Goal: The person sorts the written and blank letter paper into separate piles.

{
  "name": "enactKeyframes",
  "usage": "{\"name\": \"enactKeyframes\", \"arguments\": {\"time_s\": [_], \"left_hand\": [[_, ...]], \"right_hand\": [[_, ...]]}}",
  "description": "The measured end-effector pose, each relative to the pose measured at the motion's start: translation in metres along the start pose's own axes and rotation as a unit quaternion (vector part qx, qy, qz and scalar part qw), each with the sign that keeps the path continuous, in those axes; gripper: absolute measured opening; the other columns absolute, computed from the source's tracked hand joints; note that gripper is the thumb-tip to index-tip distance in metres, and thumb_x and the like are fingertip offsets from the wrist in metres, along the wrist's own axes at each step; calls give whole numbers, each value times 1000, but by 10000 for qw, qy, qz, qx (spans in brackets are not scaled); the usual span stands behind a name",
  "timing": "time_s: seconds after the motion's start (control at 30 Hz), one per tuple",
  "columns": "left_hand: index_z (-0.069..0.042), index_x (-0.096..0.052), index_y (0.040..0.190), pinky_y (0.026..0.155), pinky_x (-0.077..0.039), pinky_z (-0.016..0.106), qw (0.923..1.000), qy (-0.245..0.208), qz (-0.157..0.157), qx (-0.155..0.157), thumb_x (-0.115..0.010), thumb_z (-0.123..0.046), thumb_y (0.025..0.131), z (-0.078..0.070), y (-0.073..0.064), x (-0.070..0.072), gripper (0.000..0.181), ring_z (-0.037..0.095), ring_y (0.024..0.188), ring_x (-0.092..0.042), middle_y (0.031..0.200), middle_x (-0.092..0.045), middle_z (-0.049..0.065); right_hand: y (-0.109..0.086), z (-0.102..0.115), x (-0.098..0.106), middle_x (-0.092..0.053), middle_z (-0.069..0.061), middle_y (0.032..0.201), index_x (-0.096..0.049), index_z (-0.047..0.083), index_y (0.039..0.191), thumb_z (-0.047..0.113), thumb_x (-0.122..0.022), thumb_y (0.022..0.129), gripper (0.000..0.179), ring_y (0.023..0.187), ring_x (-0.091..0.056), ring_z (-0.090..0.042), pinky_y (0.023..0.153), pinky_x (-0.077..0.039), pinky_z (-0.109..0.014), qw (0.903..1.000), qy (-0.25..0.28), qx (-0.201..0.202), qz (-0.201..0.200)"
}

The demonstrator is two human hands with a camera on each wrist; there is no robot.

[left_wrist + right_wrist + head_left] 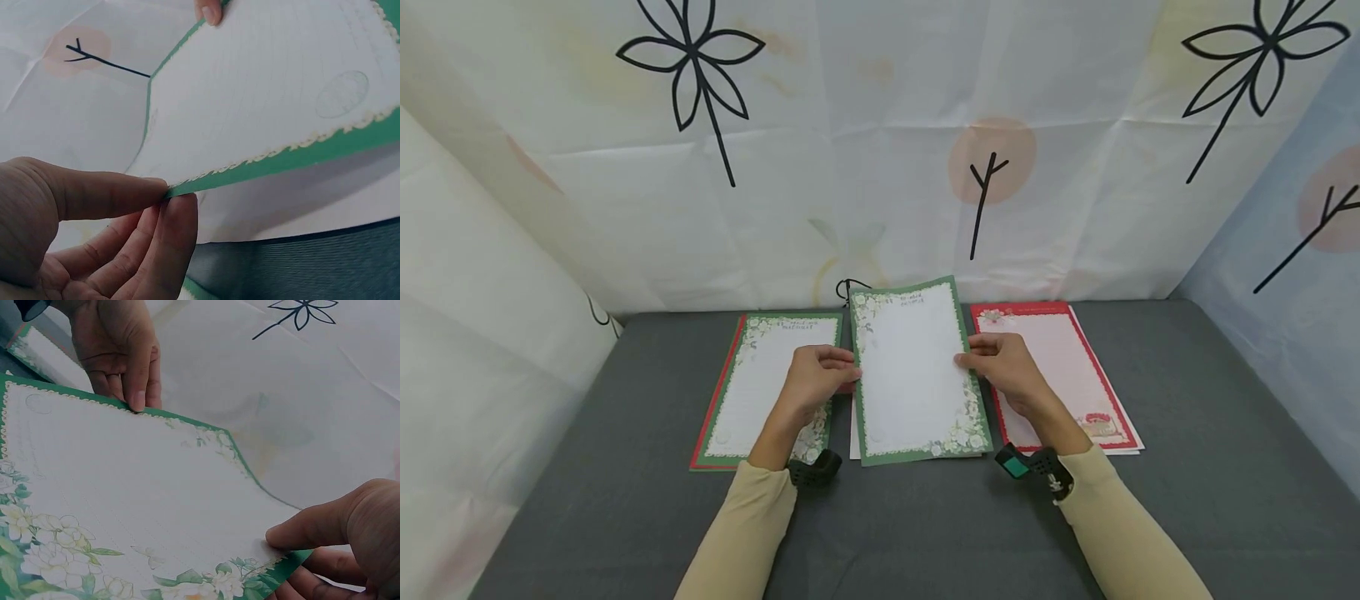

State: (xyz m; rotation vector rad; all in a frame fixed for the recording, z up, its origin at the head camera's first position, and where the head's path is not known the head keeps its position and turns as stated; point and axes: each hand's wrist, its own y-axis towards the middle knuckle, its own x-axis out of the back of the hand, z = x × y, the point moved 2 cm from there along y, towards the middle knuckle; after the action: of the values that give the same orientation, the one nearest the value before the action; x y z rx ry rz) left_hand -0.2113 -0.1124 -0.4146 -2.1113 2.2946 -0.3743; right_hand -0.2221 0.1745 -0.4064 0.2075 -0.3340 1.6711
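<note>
Between both hands a green-bordered sheet of paper (913, 375) with white flowers in its corners is held up off the table. My left hand (820, 379) pinches its left edge between thumb and fingers; the left wrist view shows this grip on the green border (250, 177). On the opposite edge my right hand (1007, 367) pinches the sheet, its thumb (312, 525) on the printed face. Beneath the raised sheet, a strip of another pale sheet (854, 437) shows; the rest of it is hidden.
At the left lies a green-bordered sheet (760, 400) over a red-edged one (707, 433). A red-bordered sheet (1045, 375) lies at the right, with white paper under it. The dark grey table (910, 533) meets a patterned cloth backdrop (887, 167) behind.
</note>
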Motion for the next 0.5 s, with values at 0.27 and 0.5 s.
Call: {"name": "enactKeyframes", "arguments": {"time_s": [0.27,0.5], "left_hand": [[11,-61,126,85,-59,41,9997,99,212,-17,-69,-1,95,-4,-2,10,34,28,91,-73,110,-70,24],[11,-58,131,87,-58,41,9995,132,274,-74,-67,-3,97,-7,-4,18,38,25,92,-73,116,-69,26]], "right_hand": [[-3,5,-2,-68,-22,107,-61,-15,126,6,-69,95,38,87,-65,-15,76,-54,-22,9992,246,295,139],[-6,9,-2,-69,-12,96,-61,-17,120,3,-68,95,32,82,-65,-10,74,-55,-23,9962,646,533,223]]}}
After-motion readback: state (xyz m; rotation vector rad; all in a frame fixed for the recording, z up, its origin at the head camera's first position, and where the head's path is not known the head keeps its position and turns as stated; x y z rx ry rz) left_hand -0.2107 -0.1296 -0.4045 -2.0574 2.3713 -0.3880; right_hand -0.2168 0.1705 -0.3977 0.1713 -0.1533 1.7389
